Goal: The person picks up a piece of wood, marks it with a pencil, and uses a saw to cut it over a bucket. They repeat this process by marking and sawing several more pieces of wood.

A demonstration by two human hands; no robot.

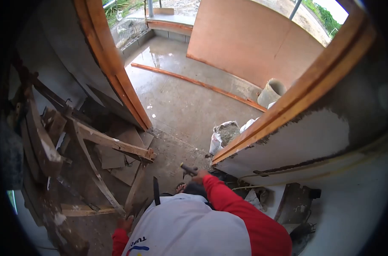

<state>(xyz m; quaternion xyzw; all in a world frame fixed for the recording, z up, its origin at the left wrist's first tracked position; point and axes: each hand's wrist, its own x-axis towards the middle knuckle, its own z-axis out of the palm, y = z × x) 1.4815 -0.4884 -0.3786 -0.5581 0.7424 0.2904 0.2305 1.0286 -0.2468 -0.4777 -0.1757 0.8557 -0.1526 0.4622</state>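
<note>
My right hand (199, 176), at the end of a red sleeve, is closed around a dark hammer (188, 170) in front of my body. The hammer's head faces away from me, and much of its handle is hidden by the hand. Low on the left, my left hand (125, 223) is closed on the lower end of a wooden plank (135, 191); its fingers show only in part. Beside that hand, another wooden board (91, 210) runs out to the left. A long, thin wooden strip (98, 177) slants down toward the same spot.
Scrap timber (47, 141) and a nailed beam (113, 143) crowd the left side. Ahead is a doorway with a left wooden jamb (113, 68) and a right wooden jamb (287, 109). Beyond lie a long wooden strip (194, 82), a sack (223, 134), a concrete pipe (271, 91) and a plywood sheet (253, 40).
</note>
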